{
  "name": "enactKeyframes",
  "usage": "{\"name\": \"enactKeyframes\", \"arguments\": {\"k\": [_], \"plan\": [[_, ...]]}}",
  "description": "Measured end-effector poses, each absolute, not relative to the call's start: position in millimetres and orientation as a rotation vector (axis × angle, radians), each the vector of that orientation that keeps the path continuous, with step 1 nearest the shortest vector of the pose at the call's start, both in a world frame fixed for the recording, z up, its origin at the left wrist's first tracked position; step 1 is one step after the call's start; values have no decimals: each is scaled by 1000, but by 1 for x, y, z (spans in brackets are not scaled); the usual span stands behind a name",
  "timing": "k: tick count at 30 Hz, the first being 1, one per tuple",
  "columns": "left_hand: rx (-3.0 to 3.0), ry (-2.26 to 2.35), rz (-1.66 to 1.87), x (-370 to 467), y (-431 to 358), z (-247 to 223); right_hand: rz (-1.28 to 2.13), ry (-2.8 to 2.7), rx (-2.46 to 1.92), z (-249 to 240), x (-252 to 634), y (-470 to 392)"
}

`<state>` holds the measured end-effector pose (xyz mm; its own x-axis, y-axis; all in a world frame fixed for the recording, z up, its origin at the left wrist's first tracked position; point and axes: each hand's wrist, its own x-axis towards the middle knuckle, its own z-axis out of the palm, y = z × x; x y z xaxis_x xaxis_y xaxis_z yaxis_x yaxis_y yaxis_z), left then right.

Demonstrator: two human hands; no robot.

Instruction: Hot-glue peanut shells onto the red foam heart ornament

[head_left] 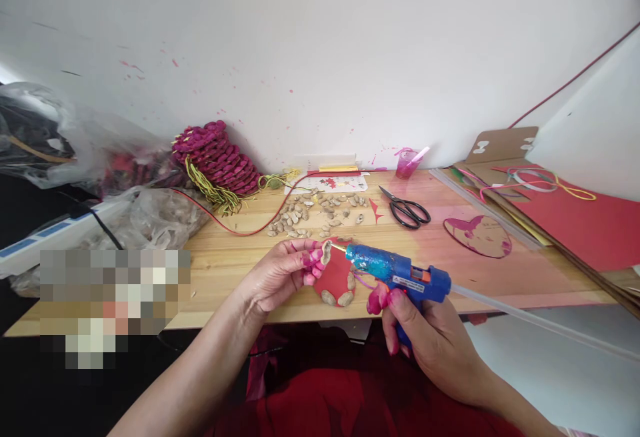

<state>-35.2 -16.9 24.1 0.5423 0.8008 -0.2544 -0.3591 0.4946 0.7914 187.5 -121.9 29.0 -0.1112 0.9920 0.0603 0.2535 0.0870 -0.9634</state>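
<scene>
Between its fingertips my left hand [290,270] pinches a peanut shell [327,253], its hollow side turned to the right. My right hand [425,330] is wrapped round the grip of a blue glue gun [383,263], whose nozzle points left and reaches the shell or nearly so. A long clear glue stick [540,323] runs out of the gun's back. Below the nozzle lies a red card piece [334,282] with several peanut shells along its lower rim; my left fingers and the gun cover part of it. Pink stains mark the fingertips of both hands.
Loose peanut shells [295,213] are scattered behind my hands. Black scissors [407,210], a pink-stained cup [410,163] and a stained cardboard oval [477,235] are to the right. A magenta bundle [220,160] leans on the wall; a red cord [240,232] crosses the tabletop.
</scene>
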Motion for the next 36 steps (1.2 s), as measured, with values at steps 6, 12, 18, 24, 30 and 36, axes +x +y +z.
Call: {"name": "enactKeyframes", "arguments": {"k": [6,12,18,24,30,36], "plan": [[747,672,782,-36,-16,21,1070,-1524,-1318,32,188,-122],[726,672,801,-36,-15,19,1101,-1478,-1310,31,190,-126],[706,669,819,-35,-14,20,1156,-1537,-1237,31,192,-130],[714,651,825,-35,-14,20,1164,-1569,-1237,29,191,-132],[699,648,827,-35,-13,19,1130,-1601,-1263,28,191,-131],[672,645,836,-34,-14,19,1140,-1596,-1262,27,191,-131]]}}
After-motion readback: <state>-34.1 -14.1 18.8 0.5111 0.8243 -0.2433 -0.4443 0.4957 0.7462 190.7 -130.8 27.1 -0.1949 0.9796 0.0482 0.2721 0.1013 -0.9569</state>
